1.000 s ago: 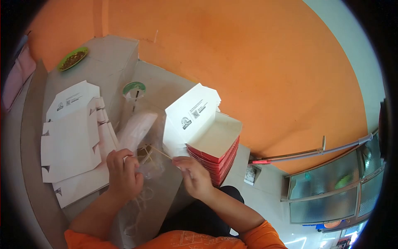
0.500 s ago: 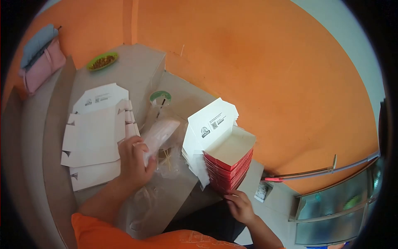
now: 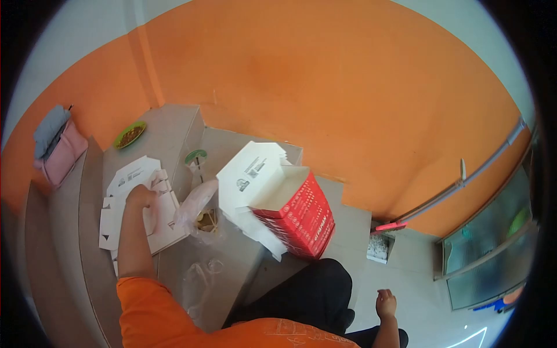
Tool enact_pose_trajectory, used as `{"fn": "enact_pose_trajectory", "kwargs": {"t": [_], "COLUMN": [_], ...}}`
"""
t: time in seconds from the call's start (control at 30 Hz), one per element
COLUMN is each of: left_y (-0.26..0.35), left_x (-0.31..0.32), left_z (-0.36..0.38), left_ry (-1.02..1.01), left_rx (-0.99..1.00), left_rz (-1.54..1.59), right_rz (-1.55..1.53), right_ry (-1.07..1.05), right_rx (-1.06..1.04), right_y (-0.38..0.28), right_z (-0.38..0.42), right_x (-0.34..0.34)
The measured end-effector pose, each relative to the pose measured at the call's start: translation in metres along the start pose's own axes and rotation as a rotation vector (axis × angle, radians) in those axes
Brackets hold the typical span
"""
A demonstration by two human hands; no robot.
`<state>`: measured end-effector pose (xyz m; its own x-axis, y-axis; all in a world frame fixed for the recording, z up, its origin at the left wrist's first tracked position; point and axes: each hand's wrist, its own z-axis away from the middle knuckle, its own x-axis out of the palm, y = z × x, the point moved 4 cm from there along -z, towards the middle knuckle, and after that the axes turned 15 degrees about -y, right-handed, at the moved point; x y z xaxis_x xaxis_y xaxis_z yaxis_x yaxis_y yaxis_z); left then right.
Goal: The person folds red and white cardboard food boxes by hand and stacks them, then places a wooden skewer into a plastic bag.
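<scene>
My left hand (image 3: 143,198) reaches over flat white cardboard boxes (image 3: 129,174) on the tiled ledge; its fingers are blurred and partly hidden, so I cannot tell its grip. My right hand (image 3: 386,303) is low at the right above the floor, fingers loosely curled and apart from any object. Between them, a stack of folded red-and-white boxes (image 3: 301,217) leans to the right, with printed white lids (image 3: 249,174) raised toward the left. A crumpled clear plastic bag (image 3: 197,203) lies beside the flat boxes.
A green plate of food (image 3: 130,134) rests at the back left, near pink and grey bags (image 3: 65,159). A cup with a green lid (image 3: 196,155) stands behind the plastic bag. At the right are a dustpan (image 3: 380,246), a long pole (image 3: 435,200) and glass panels (image 3: 487,255).
My left hand has left the plastic bag and moved over the flat boxes. My right hand has come away from the red stack, which now tilts more. The view has shifted.
</scene>
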<state>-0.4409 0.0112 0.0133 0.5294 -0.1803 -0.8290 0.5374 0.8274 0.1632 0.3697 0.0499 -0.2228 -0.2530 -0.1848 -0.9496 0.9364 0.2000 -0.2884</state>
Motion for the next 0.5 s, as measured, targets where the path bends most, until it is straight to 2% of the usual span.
{"fn": "enact_pose_trajectory", "kwargs": {"t": [0.03,0.07,0.1,0.13,0.23,0.27,0.33,0.37,0.43,0.5], "left_y": [0.002,0.0,-0.026,-0.058,-0.094,-0.104,-0.135,-0.127,-0.077,0.024], "left_x": [-0.007,-0.013,-0.018,-0.028,-0.062,-0.072,-0.098,-0.104,-0.104,-0.067], "left_z": [0.013,0.021,-0.005,-0.031,-0.017,-0.011,-0.008,0.01,0.104,0.233], "left_ry": [0.104,0.207,0.32,0.431,0.572,0.582,0.888,0.883,0.855,0.886], "left_rx": [-0.014,-0.028,0.029,0.082,0.206,0.268,0.371,0.485,0.72,0.919], "left_rz": [-0.021,-0.043,-0.066,-0.083,0.104,0.211,0.354,0.501,0.674,0.806], "right_rz": [-0.013,-0.117,-0.224,-0.202,-0.367,-0.397,-0.41,-0.451,-0.59,-0.744], "right_ry": [0.004,-0.079,-0.165,-0.12,-0.084,-0.033,-0.013,0.04,0.035,-0.053], "right_rx": [0.015,0.123,0.227,0.215,0.245,0.166,-0.065,-0.183,-0.387,-0.627], "right_y": [0.017,0.036,0.049,0.055,0.037,0.04,-0.006,-0.042,-0.117,-0.195], "right_z": [0.001,0.005,0.01,0.009,0.006,0.001,-0.012,-0.02,-0.031,-0.033], "right_x": [0.004,0.013,0.021,0.018,-0.004,0.009,-0.008,-0.027,-0.069,-0.124]}}
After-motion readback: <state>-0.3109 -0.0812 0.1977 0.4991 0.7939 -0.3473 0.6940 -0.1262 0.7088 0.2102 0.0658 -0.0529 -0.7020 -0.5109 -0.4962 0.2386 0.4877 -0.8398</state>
